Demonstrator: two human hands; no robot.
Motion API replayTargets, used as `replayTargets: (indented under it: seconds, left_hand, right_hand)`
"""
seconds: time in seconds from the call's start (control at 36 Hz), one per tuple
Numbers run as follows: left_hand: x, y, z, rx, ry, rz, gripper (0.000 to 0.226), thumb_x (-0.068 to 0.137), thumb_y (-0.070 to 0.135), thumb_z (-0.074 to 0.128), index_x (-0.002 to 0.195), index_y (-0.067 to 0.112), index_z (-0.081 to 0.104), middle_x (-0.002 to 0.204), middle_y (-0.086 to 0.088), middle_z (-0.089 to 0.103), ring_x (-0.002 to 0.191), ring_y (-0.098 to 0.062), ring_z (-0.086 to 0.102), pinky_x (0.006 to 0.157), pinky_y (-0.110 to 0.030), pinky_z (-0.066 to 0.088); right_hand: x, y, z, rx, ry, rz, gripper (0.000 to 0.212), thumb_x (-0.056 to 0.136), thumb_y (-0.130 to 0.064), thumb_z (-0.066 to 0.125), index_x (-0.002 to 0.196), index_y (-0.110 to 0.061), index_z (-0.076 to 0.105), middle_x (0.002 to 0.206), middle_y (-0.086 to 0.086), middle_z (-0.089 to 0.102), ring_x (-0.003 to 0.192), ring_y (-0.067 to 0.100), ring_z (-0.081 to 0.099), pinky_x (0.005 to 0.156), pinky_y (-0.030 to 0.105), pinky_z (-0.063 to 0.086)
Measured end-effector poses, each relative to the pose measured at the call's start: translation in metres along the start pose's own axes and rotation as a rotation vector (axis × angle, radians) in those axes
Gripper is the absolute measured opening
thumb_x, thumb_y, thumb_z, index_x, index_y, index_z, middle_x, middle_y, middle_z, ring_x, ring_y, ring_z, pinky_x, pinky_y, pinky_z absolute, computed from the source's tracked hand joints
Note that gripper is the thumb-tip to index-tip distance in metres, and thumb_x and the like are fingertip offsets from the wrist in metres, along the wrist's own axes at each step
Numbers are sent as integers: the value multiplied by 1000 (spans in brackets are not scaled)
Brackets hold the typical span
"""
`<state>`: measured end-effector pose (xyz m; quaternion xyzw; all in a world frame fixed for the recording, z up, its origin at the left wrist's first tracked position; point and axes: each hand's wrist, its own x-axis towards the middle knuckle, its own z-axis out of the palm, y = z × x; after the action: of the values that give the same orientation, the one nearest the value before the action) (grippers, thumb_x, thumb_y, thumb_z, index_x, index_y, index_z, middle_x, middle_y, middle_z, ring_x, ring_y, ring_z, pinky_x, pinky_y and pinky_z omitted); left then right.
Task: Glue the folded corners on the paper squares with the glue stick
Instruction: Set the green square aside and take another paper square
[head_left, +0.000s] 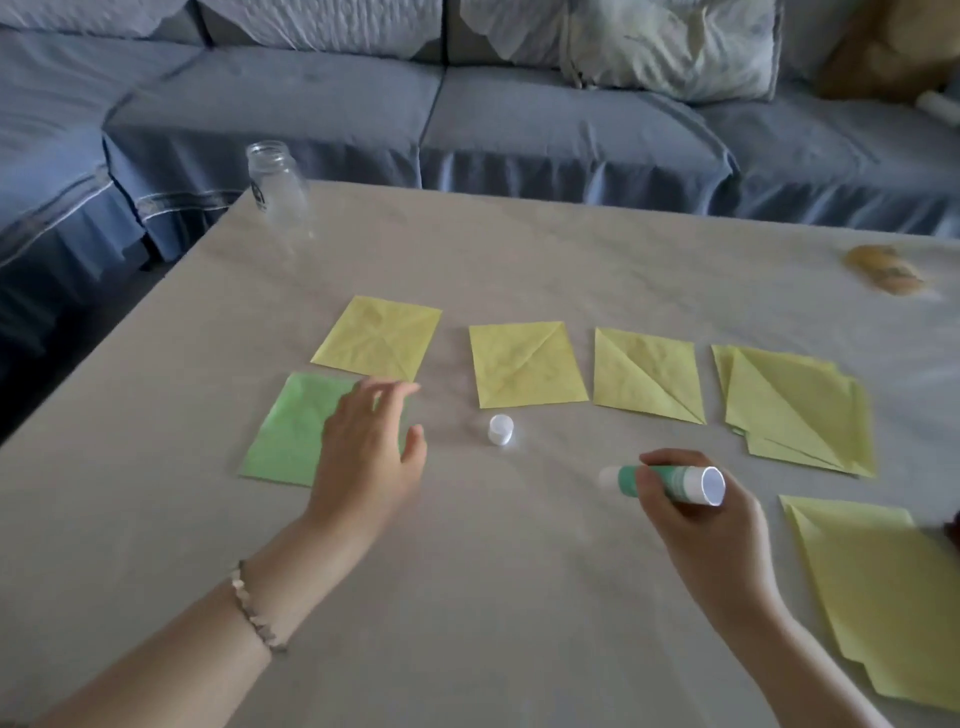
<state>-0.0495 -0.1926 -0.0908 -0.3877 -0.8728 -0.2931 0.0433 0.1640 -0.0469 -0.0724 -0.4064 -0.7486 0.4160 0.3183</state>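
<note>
item 1, glue stick (670, 480): lower right of centre, above the table (467, 623), lying roughly level in the right hand (696, 525). the uncapped pale tip points toward the left of the frame and the flat base toward the right. probably held so to be ready for a paper.

item 2, right hand: fingers curled round the green barrel from below, thumb on top, wrist entering from the lower right.

item 3, cap (501, 429): white, standing alone at centre, between the hands and just below the middle yellow square (524, 366). likely parked within reach for recapping.

item 4, green square (280, 431): left of centre, flat. its right edge is covered by the left hand (363, 457).

item 5, left hand: fingers spread and loose, holding nothing. blur hides whether it touches the sheet. judged to be reaching to steady or take it.

item 6, yellow squares: one at upper left (376, 338), the middle one, one to its right (644, 374). creases show, and they are laid apart in a row, seemingly so each can be glued in turn.

item 7, yellow stacks: right of the row (800, 410) and lower right (883, 597), overlapped.

item 8, glass jar (275, 182): far left table corner, open.

item 9, sofa (519, 119): blue, across the top.
</note>
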Motion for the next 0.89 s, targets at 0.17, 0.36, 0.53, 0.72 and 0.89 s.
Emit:
replayTargets:
  seconds: [0.17, 0.36, 0.53, 0.72, 0.89]
  left_hand:
    - [-16, 100, 38, -169, -411, 98, 23, 95, 21, 46, 115, 21, 56, 110, 9, 58, 102, -11, 55, 80, -22, 37]
    - [-33, 174, 105, -206, -667, 208, 27, 90, 24, 51, 117, 22, 52, 117, 6, 54, 112, -13, 48, 91, -25, 39]
    - [-27, 225, 139, -141, -688, 366, 46, 91, 38, 56, 131, 17, 44, 134, 3, 46, 125, -16, 38, 99, -24, 30]
    - [-15, 273, 173, 34, -746, 497, 51, 92, 37, 57, 135, 17, 38, 140, -1, 40, 129, -22, 33, 102, -34, 29]
    - [-5, 291, 183, 161, -855, 467, 55, 85, 28, 66, 131, 15, 39, 134, -8, 38, 127, -28, 31, 100, -35, 29]
  right_hand:
    - [-1, 24, -55, -39, 161, 34, 5, 75, -31, 66, 80, -31, 64, 64, -22, 62, 57, 2, 55, 51, 7, 38]
    - [-11, 50, -120, 57, 293, 74, 22, 81, -12, 68, 84, -34, 66, 66, 4, 69, 50, 18, 62, 54, 24, 50]
    - [-14, 69, -154, 78, 342, 109, 18, 81, -12, 66, 93, -24, 67, 71, 4, 69, 48, 17, 60, 50, 19, 49]
    - [-17, 84, -164, 63, 363, 129, 17, 79, -17, 68, 91, -30, 67, 72, 3, 69, 49, 16, 61, 52, 23, 50]
    - [-17, 91, -167, 77, 358, 123, 23, 68, -42, 63, 90, -40, 65, 74, 0, 70, 52, 16, 63, 52, 23, 51]
